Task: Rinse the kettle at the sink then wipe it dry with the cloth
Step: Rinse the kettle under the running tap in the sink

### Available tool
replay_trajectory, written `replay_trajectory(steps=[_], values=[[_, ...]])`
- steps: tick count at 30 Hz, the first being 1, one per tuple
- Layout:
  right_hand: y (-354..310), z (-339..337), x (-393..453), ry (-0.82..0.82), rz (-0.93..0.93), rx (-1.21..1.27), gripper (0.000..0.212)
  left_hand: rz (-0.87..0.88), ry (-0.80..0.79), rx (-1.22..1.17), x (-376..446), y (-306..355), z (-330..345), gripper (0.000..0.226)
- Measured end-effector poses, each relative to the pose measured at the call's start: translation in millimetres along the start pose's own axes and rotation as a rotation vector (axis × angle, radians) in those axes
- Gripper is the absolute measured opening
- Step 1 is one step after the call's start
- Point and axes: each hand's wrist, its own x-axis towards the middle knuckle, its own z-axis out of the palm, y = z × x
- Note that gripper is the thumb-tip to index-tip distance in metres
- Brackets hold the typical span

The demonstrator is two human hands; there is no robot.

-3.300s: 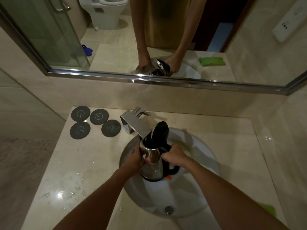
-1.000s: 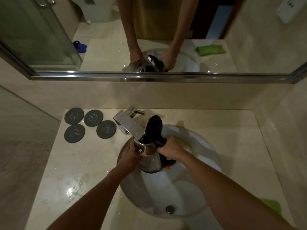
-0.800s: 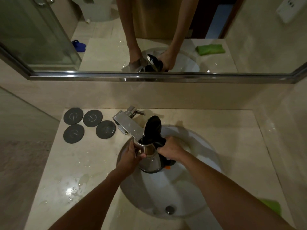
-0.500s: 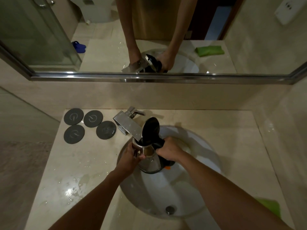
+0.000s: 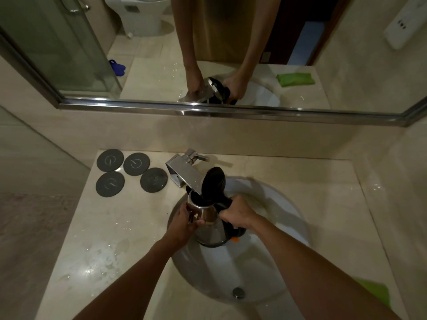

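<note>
A steel kettle (image 5: 211, 229) with a black handle and raised black lid (image 5: 213, 184) is held upright over the white sink (image 5: 272, 257), its mouth under the chrome tap spout (image 5: 187, 175). My right hand (image 5: 235, 212) grips the black handle. My left hand (image 5: 184, 219) holds the steel body near the spout, fingers curled round it. A green cloth (image 5: 376, 292) lies on the counter at the near right, partly behind my right forearm.
Several dark round coasters (image 5: 132, 173) lie on the wet marble counter (image 5: 111, 239) left of the tap. A mirror (image 5: 208, 54) spans the back wall. The drain (image 5: 238, 292) sits at the basin's near side. Walls close in on both sides.
The kettle has shifted slightly back and up toward the tap spout, both hands keeping their hold. The view has moved a little.
</note>
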Motion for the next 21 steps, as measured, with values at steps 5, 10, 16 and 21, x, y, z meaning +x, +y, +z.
replay_trajectory(steps=[5,10,16,21], values=[[0.5,-0.5,2.5,-0.010,0.031,0.011,0.031,0.018,-0.022,0.015,6.2,2.7,-1.7,0.038],[0.2,-0.7,3.6,0.002,0.058,0.004,0.039,0.002,-0.041,-0.004,8.9,3.0,-2.2,0.049],[0.1,1.4,2.7,0.015,0.078,0.005,0.032,-0.015,-0.068,0.010,12.4,-2.7,-5.8,0.043],[-2.4,2.9,0.0,0.040,0.082,0.000,0.016,0.007,-0.105,0.016,17.3,-8.3,-8.9,0.043]])
